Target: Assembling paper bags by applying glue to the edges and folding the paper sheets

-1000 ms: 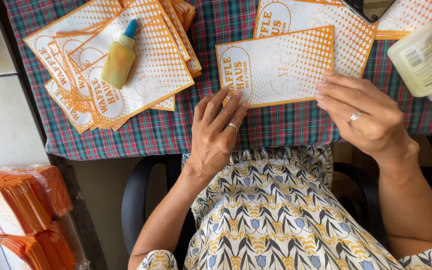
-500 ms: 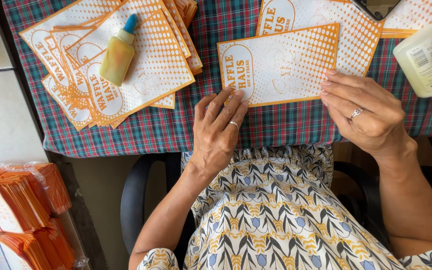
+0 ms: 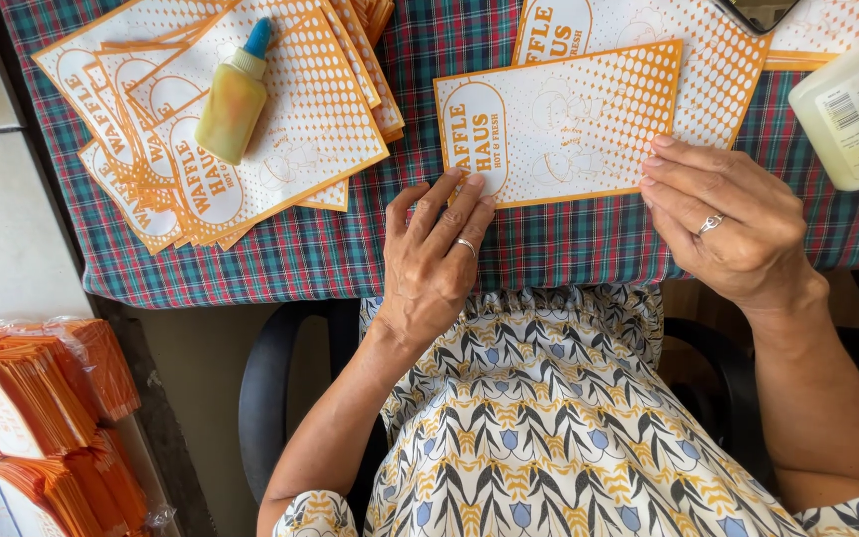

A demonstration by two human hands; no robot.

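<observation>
A white and orange printed paper sheet (image 3: 569,119) lies flat on the plaid tablecloth (image 3: 350,249) in front of me. My left hand (image 3: 434,259) rests at the sheet's lower left corner, fingertips touching its bottom edge. My right hand (image 3: 723,224), with a ring, presses its fingertips on the sheet's lower right corner. Neither hand lifts the sheet. A second sheet of the same kind (image 3: 718,55) lies partly beneath it.
A fanned stack of the same printed sheets (image 3: 300,149) lies at the left with a small yellow glue bottle (image 3: 233,94) on it. A big white glue bottle (image 3: 852,114) lies at the right edge. Wrapped bundles of orange sheets (image 3: 32,408) stand on the floor at the left.
The sheet has slid slightly to the right and upward under my fingers. My right hand has moved up along its right edge. My left hand stays at the lower left corner.
</observation>
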